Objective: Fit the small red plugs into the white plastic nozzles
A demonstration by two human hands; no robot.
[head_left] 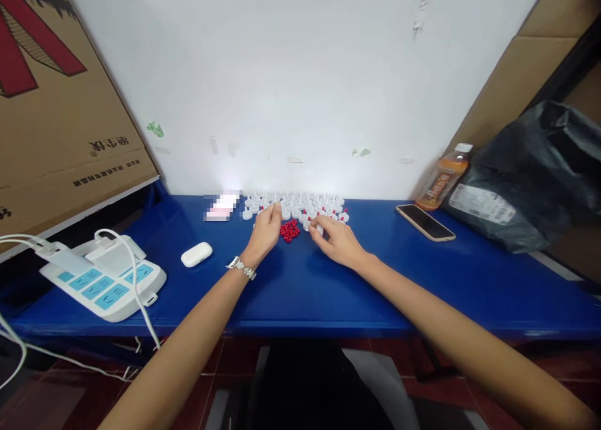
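A blue table point(291, 292) stands against a white wall. Several small white caps point(300, 203) lie in a cluster at its far edge, some showing red parts. A little pile of red pieces point(290, 230) sits just in front of them. My left hand point(267, 228), a watch on its wrist, rests left of the red pile with fingertips pinched at a white cap. To the right of the pile, my right hand point(335, 239) pinches a small white cap point(318, 229) between its fingers.
A white earbud case point(196, 254) and a white power strip point(106, 278) with plugged cables lie at left. A phone point(425, 221), an orange drink bottle point(443, 176) and a black plastic bag point(530, 173) are at right. Cardboard boxes point(56, 86) lean on both sides.
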